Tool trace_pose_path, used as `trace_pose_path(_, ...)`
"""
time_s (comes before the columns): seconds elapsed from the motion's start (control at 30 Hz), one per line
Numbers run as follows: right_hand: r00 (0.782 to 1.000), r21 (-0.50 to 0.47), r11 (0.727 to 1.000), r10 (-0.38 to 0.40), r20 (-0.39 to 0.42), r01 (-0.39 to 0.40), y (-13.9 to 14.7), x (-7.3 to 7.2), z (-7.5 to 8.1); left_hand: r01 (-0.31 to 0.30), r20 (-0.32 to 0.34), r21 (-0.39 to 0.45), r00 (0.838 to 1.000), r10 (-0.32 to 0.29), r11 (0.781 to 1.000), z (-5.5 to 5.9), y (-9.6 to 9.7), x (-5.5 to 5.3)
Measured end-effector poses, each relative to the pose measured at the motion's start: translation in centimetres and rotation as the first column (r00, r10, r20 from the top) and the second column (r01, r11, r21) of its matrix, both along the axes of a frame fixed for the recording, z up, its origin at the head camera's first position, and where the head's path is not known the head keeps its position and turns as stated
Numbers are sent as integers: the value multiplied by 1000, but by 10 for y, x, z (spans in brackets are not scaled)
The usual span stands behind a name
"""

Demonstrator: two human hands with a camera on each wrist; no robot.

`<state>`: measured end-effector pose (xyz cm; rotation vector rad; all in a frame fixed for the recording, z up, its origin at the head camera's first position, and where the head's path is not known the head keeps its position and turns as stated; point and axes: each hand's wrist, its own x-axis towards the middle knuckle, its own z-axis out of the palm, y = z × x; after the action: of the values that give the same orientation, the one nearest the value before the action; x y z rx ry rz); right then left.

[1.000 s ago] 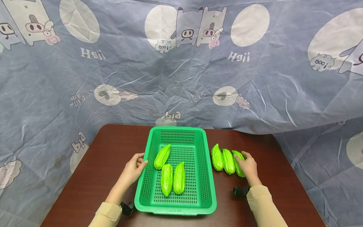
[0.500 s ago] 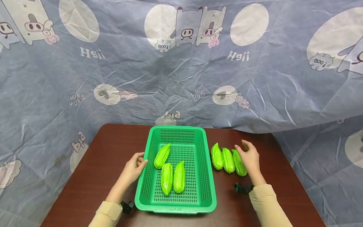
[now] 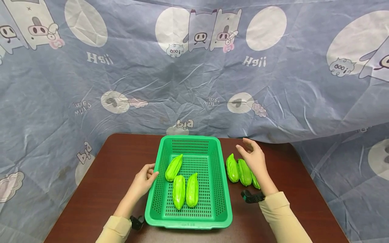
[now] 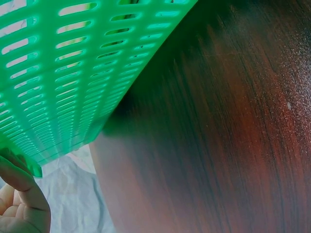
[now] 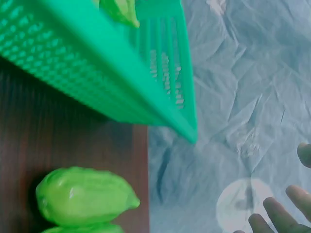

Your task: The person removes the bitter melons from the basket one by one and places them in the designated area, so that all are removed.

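My left hand (image 3: 145, 179) holds the left rim of a green plastic basket (image 3: 226, 202), its thumb at the rim; in the left wrist view the fingers (image 4: 30, 206) show curled beside the basket's edge. Inside the basket lie three glossy, bright green bitter melons (image 3: 178, 192), two side by side and one above them. Three more bitter melons (image 3: 232, 168) lie in a row on the table, right of the basket. Over that row is my right hand (image 3: 254, 158), fingers spread and holding nothing, partly hiding the rightmost melon (image 3: 256, 182).
The dark brown wooden table (image 3: 121, 158) extends on both sides of the basket. Behind it hangs a grey-blue cloth (image 3: 182, 77) with cartoon prints. A black strapped device sits at each wrist, the right one (image 3: 251, 196) close over the table.
My right hand has let go of the rightmost bitter melon, lifted, and moved left over the row. My left hand and the basket stay put.
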<state>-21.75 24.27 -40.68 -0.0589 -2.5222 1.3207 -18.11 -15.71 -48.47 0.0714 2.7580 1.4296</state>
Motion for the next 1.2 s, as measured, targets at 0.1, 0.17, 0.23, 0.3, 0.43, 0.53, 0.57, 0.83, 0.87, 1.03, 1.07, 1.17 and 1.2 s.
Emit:
trace_pose_path(0.1,999,-32,999,40,10,-39,-11,2,7,1,-1,4,1000,-1,1000,0,0,0)
trace_pose_path(0.17,998,-48,997,60,23,-59,-17,3,10,1,-3,9,1000,-1,1000,0,0,0)
trace_pose_path(0.23,996,-55,996,78,38,-76,-24,4,12,1,-6,10,1000,-1,1000,0,0,0)
trace_pose_path(0.3,994,-62,994,94,51,-91,-31,5,14,3,-8,8,1000,-2,1000,0,0,0)
trace_pose_path(0.43,989,-69,990,126,82,-120,-49,7,17,2,-9,1,1000,-2,1000,0,0,0)
trace_pose_path(0.53,983,-75,987,149,111,-142,-64,10,17,-2,-16,-1,1000,2,1000,0,0,0)
trace_pose_path(0.57,980,-73,986,159,118,-151,-69,10,16,-4,-18,-1,1000,4,1000,0,0,0)
trace_pose_path(0.83,962,-96,975,213,173,-199,-98,13,3,-5,-24,3,1000,5,1000,-1,0,0)
trace_pose_path(0.87,960,-100,975,215,178,-200,-100,13,1,-6,-20,2,1000,7,1000,-2,0,0)
trace_pose_path(1.03,958,-99,978,199,208,-181,-113,16,-10,-4,-5,6,1000,4,1000,0,0,0)
trace_pose_path(1.07,958,-97,979,194,212,-177,-115,17,-12,-5,-3,7,1000,5,1000,0,0,0)
trace_pose_path(1.17,957,-95,981,189,218,-172,-121,17,-20,-5,-2,9,1000,5,1000,0,0,0)
trace_pose_path(1.2,957,-91,981,187,222,-170,-123,18,-22,-5,-9,7,1000,5,1000,-1,0,0)
